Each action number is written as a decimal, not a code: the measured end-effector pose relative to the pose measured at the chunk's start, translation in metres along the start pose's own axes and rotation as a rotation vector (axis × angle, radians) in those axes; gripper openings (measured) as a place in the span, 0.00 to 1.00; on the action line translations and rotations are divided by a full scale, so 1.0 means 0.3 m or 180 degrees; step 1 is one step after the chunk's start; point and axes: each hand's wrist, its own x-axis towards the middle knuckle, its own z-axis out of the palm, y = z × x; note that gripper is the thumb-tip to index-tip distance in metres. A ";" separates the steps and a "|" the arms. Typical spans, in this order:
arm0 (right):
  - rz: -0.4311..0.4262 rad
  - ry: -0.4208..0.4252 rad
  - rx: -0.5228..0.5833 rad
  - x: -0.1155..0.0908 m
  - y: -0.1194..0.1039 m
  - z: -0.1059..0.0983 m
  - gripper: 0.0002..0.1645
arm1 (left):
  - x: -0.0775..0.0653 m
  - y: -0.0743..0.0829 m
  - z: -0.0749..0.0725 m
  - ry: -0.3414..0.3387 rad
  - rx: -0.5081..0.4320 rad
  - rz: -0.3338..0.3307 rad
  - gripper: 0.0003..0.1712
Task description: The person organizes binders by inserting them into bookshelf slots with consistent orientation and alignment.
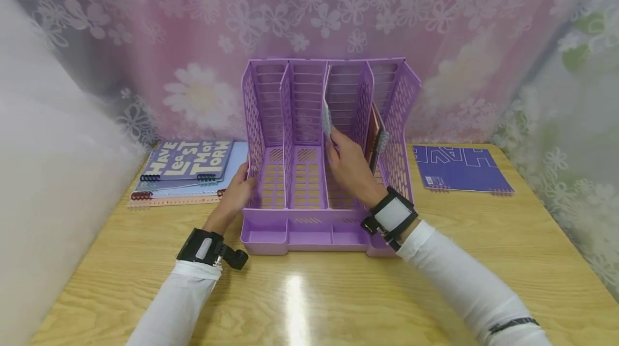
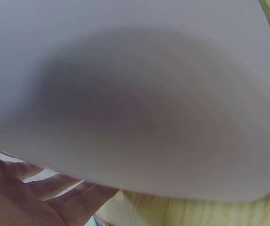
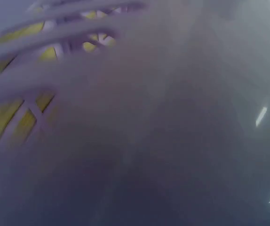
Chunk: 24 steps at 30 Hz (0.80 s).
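Note:
A purple desktop file rack (image 1: pixel 304 217) with four upright compartments stands in the middle of the table. My right hand (image 1: pixel 353 166) reaches into its third compartment from the left and pinches a thin spiral notebook (image 1: pixel 326 112), which stands on edge close along the divider. My left hand (image 1: pixel 237 190) rests against the rack's outer left side with its fingers extended; the left wrist view has these fingers (image 2: pixel 90 200) at the edge of a pale panel. In the rightmost compartment, notebooks (image 1: pixel 374 134) lean upright. The right wrist view is dark and blurred, with the rack's slotted base (image 3: pixel 36 84) at left.
Left of the rack lies a pile of spiral notebooks, with a lettered blue one (image 1: pixel 188 160) on top. A dark blue notebook (image 1: pixel 461 168) lies flat at the right. Behind the rack hangs a pink flowered curtain (image 1: pixel 309 13). Shallow trays line the rack's front.

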 end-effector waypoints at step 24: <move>0.0642 -0.0893 -0.0157 -0.097 0.027 -0.109 0.31 | -0.006 -0.004 0.011 0.0075 0.0152 -0.0001 0.32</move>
